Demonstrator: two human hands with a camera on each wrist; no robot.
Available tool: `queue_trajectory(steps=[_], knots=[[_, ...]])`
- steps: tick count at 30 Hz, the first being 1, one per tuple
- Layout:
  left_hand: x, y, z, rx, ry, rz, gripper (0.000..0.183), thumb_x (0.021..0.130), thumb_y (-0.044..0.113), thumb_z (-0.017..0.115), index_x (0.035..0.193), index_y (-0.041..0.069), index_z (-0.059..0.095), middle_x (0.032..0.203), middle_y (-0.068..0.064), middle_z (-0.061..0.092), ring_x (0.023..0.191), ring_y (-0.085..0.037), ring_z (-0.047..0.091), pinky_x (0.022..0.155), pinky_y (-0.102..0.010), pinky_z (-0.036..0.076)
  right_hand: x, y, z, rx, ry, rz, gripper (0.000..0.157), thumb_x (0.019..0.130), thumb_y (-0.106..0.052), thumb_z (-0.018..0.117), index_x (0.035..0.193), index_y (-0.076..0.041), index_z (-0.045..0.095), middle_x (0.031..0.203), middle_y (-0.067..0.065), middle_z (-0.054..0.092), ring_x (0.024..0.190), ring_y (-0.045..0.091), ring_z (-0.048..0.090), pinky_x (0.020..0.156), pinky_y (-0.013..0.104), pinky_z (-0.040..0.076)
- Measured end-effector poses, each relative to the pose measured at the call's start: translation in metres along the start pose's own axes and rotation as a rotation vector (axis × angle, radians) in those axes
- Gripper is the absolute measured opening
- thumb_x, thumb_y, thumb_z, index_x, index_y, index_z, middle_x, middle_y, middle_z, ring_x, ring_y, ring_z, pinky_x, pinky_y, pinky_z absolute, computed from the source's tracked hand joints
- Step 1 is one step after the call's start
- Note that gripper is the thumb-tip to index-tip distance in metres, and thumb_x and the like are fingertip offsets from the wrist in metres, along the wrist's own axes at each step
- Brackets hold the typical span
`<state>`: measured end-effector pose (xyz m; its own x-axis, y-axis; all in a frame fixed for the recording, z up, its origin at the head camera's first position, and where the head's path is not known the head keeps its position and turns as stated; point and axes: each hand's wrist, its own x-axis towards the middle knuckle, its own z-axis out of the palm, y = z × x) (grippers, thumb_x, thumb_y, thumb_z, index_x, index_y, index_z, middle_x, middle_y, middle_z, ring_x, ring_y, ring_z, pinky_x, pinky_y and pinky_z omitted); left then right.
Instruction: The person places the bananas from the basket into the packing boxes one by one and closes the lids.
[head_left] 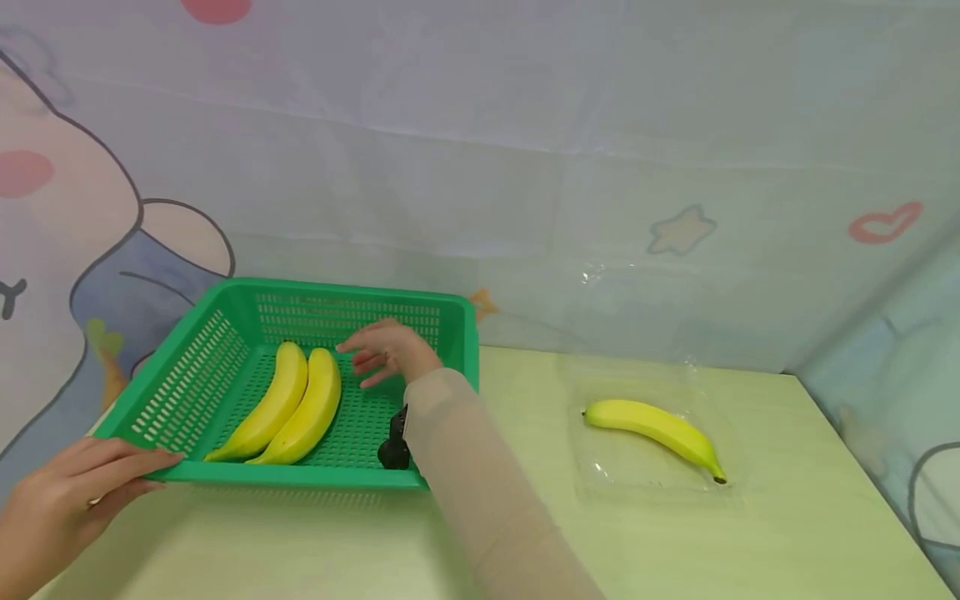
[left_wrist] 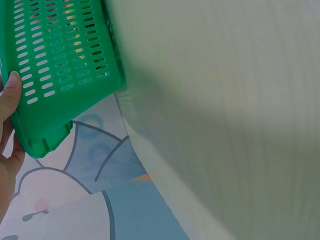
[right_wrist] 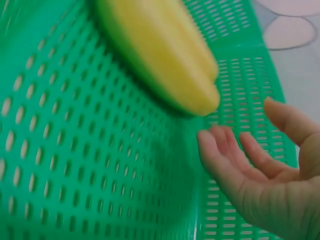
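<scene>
Two yellow bananas (head_left: 311,408) lie side by side in a green plastic basket (head_left: 300,476), towards its left half. My left hand (head_left: 82,483) grips the basket's near left corner, thumb on one side of the rim and fingers on the other, as the left wrist view also shows. Inside the basket, just right of the bananas, is my right hand (head_left: 386,350). Its fingers are loosely bent and hold nothing; in the right wrist view the fingertips (right_wrist: 206,137) are close to the banana ends, with a gap between thumb and fingers.
A third banana (head_left: 660,429) lies in a clear plastic tray (head_left: 637,483) on the right of the pale green table (head_left: 780,467). Behind the table hangs a printed cloth (head_left: 465,183). A black device (head_left: 395,442) is on my right wrist.
</scene>
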<state>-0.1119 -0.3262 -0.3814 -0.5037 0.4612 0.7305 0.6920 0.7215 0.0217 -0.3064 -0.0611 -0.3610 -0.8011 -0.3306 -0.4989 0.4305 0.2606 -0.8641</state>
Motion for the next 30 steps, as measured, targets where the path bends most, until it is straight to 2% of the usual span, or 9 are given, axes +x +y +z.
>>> queue_trajectory(steps=[8,12,19,23,26,30], knots=[[0.002,0.004,0.001,-0.023,0.012,0.007,0.056,0.096,0.051,0.038,0.082,0.009,0.072,0.075,0.011,0.057,0.072,0.004,0.041,0.055,-0.010,0.034,-0.001,0.009,0.010,-0.162,-0.032,0.060,0.053,0.081,-0.012,0.073,0.127,0.001,0.049,0.097,0.021,0.059,0.089,0.034,0.060,0.072,0.044,0.054],[0.001,0.006,0.000,-0.005,0.000,0.002,0.057,0.096,0.051,0.036,0.081,0.009,0.071,0.075,0.012,0.056,0.072,0.004,0.039,0.054,-0.011,0.034,-0.003,0.012,0.014,-0.209,-0.069,0.085,0.055,0.079,-0.013,0.076,0.124,-0.001,0.049,0.095,0.020,0.058,0.085,0.033,0.060,0.071,0.045,0.054],[0.006,0.008,0.003,-0.033,0.078,0.028,0.055,0.095,0.049,0.040,0.078,0.007,0.071,0.072,0.010,0.056,0.071,0.004,0.038,0.053,-0.010,0.030,0.001,0.014,0.017,-0.284,-0.116,0.095,0.051,0.078,-0.018,0.077,0.120,-0.003,0.053,0.100,0.016,0.058,0.090,0.031,0.059,0.069,0.044,0.054],[0.006,0.006,0.003,-0.017,0.034,0.026,0.056,0.096,0.050,0.037,0.080,0.009,0.071,0.074,0.012,0.055,0.071,0.005,0.039,0.054,-0.011,0.032,0.002,0.014,0.016,-0.290,-0.156,0.079,0.054,0.080,-0.019,0.076,0.126,-0.005,0.053,0.103,0.015,0.057,0.094,0.030,0.059,0.070,0.043,0.054],[0.005,0.004,0.005,-0.018,0.003,0.028,0.055,0.096,0.051,0.037,0.083,0.011,0.071,0.076,0.013,0.055,0.071,0.005,0.039,0.054,-0.011,0.033,0.003,0.013,0.016,-0.264,-0.200,0.063,0.061,0.081,-0.017,0.074,0.135,-0.008,0.046,0.107,0.016,0.057,0.098,0.030,0.058,0.071,0.044,0.054],[0.005,0.003,0.006,-0.031,-0.008,0.026,0.053,0.096,0.051,0.037,0.084,0.012,0.071,0.077,0.014,0.055,0.071,0.005,0.039,0.053,-0.009,0.033,0.002,0.013,0.020,-0.238,-0.256,0.055,0.078,0.082,-0.014,0.073,0.146,-0.012,0.028,0.121,0.019,0.054,0.104,0.030,0.057,0.073,0.046,0.053]])
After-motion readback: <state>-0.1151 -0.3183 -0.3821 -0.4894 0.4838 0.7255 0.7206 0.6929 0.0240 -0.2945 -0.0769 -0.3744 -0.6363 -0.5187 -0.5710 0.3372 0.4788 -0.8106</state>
